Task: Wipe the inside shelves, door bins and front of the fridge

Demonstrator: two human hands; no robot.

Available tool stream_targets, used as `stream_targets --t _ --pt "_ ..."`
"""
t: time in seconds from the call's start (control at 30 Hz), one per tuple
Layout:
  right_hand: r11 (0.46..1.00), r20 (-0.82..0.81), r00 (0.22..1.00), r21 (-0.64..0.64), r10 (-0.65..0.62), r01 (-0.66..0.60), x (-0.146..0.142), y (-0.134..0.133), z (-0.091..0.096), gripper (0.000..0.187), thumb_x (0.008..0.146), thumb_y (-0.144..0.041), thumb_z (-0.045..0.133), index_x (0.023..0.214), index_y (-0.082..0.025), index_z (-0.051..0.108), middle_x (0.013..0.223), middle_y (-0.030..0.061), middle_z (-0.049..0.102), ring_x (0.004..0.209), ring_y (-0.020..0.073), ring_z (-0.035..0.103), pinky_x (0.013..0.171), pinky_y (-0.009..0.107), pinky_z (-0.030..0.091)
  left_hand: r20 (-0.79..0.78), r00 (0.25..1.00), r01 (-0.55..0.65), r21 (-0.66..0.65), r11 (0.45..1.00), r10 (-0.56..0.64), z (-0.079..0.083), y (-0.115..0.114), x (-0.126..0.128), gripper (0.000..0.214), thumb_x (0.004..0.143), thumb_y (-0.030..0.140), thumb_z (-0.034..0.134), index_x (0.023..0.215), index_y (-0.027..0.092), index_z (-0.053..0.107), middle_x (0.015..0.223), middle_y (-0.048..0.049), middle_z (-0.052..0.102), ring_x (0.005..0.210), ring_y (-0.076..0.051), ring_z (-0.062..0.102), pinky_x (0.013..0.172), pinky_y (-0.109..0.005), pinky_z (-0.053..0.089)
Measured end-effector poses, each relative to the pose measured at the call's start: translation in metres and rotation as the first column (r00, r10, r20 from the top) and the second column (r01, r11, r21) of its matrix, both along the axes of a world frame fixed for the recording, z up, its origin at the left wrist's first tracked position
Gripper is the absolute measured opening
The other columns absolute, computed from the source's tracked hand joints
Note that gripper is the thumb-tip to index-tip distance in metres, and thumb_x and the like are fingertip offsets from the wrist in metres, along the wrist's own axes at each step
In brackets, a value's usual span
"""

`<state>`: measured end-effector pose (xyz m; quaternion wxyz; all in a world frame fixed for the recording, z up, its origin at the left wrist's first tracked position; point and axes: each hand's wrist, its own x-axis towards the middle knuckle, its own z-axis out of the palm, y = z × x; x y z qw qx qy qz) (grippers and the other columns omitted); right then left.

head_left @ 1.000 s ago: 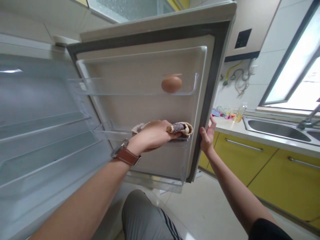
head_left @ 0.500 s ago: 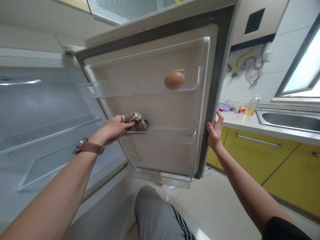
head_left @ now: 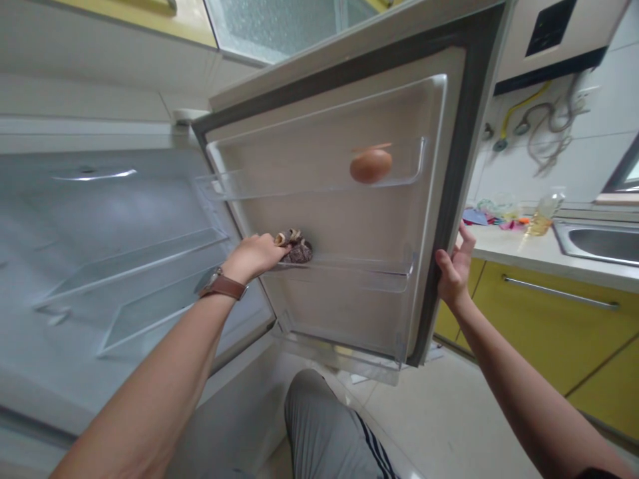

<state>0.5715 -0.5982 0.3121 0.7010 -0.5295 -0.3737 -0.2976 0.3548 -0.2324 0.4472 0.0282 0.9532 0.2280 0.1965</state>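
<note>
My left hand (head_left: 258, 256), with a brown-strapped watch on its wrist, is closed on a crumpled brown patterned cloth (head_left: 299, 249). The cloth sits at the left part of the middle clear door shelf (head_left: 354, 266), against the inner panel of the fridge door (head_left: 349, 219). My right hand (head_left: 455, 266) grips the outer edge of the open door, thumb on the dark gasket (head_left: 452, 193) and fingers behind. An egg (head_left: 371, 165) rests in the upper clear door shelf (head_left: 294, 186).
The fridge interior (head_left: 124, 219) with glass shelves lies to the left. On the right are yellow cabinets (head_left: 539, 319), a counter with an oil bottle (head_left: 545, 211) and a steel sink (head_left: 604, 243). A water heater (head_left: 554, 40) hangs above. My knee (head_left: 319, 419) is below the door.
The view has turned left, so the door, fridge and both hands appear farther right. My left hand still holds the cloth at the middle shelf; my right hand keeps its grip on the door.
</note>
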Motion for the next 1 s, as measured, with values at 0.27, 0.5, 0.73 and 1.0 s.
stream_targets --t 0.27,0.5,0.73,1.0 --pt "0.999 -0.011 0.999 0.007 -0.031 0.031 0.0 0.002 0.003 0.091 0.084 -0.063 0.07 0.158 -0.026 0.032 0.129 0.0101 0.068 0.114 0.031 0.069 0.103 0.052 0.053 -0.075 0.99 0.12 -0.023 0.993 -0.121 0.006 -0.042 -0.013 0.044 0.095 0.059 0.062 0.094 0.018 0.079 0.098 -0.0153 0.078 0.096 -0.032 0.074 0.084 -0.037 0.051" --pt "1.0 -0.022 1.0 -0.001 -0.018 0.018 -0.001 0.001 -0.001 0.09 0.085 -0.062 0.069 0.159 -0.028 0.03 0.132 0.0094 0.067 0.12 0.0314 0.067 0.106 0.053 0.052 -0.076 0.947 0.319 0.124 0.94 -0.312 0.01 -0.134 -0.005 0.043 0.096 0.054 0.058 0.083 0.02 0.081 0.088 -0.0156 0.079 0.084 -0.03 0.075 0.07 -0.035 0.048" --pt "0.999 -0.008 1.0 0.034 -0.003 0.003 -0.001 0.001 0.001 0.085 0.084 -0.058 0.073 0.156 -0.028 0.038 0.133 0.0096 0.067 0.119 0.0307 0.068 0.107 0.05 0.05 0.271 0.645 0.58 0.435 0.688 -0.715 -0.039 -0.176 0.007 0.043 0.093 0.045 0.061 0.127 0.023 0.075 0.113 -0.0071 0.08 0.094 -0.023 0.074 0.079 -0.035 0.054" --pt "0.998 -0.06 0.998 0.068 0.008 -0.003 -0.003 0.0 0.002 0.086 0.078 -0.059 0.076 0.152 -0.033 0.042 0.125 0.0063 0.07 0.12 0.0328 0.067 0.109 0.055 0.048 0.289 0.604 0.5 0.588 0.636 -0.743 -0.065 -0.125 0.009 0.046 0.1 0.052 0.056 0.132 0.023 0.073 0.11 -0.0107 0.076 0.097 -0.026 0.069 0.089 -0.041 0.053"
